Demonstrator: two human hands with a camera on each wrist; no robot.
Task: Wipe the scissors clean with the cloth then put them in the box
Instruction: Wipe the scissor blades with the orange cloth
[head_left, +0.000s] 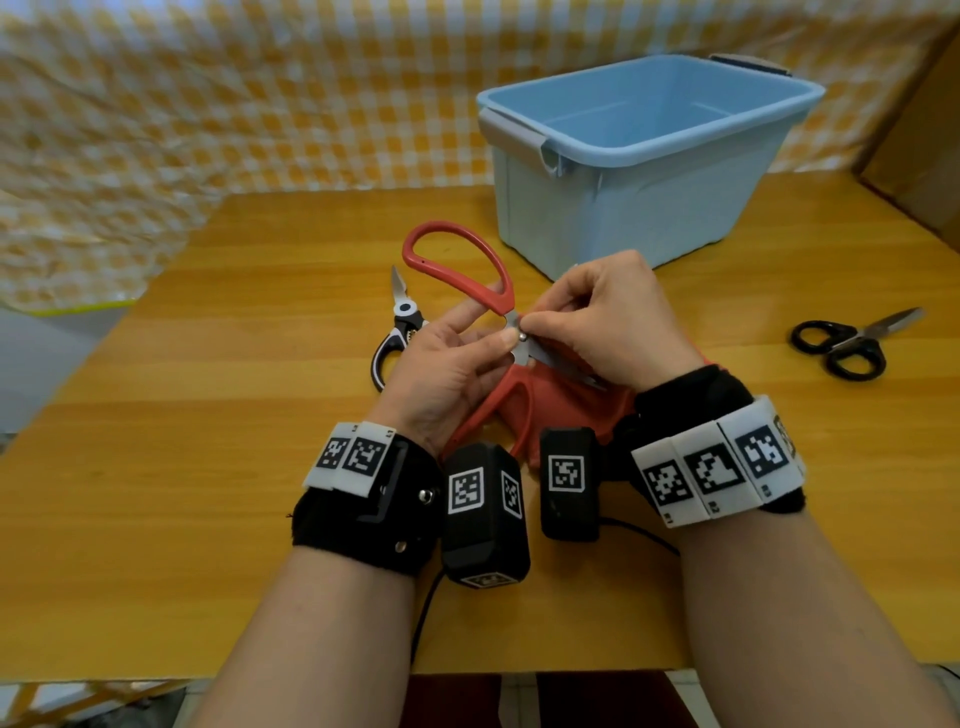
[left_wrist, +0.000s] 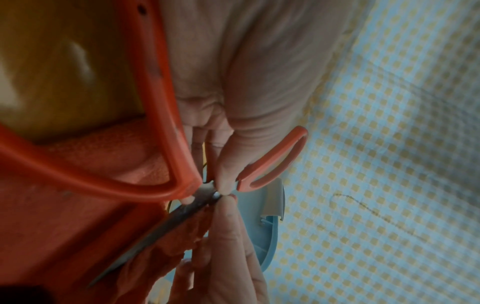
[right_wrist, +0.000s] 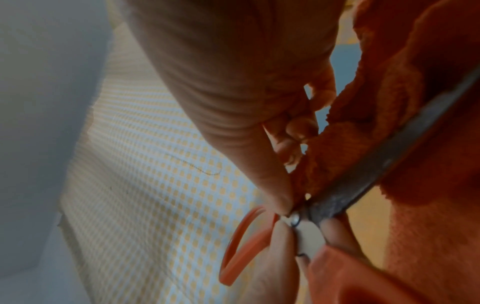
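Note:
Red-handled scissors are held above the table, one handle loop pointing away from me. My left hand pinches them at the pivot screw, thumb on top. My right hand pinches the orange-red cloth round the blade right beside the pivot. In the left wrist view the grey blade runs down into the cloth. The right wrist view has the blade lying against the folded cloth; its tip is hidden. The light blue box stands open and empty behind the hands.
Black-and-white shears lie on the wooden table just left of my left hand. Black-handled scissors lie at the right. A yellow checked sheet covers the back, and a brown cardboard wall stands far right.

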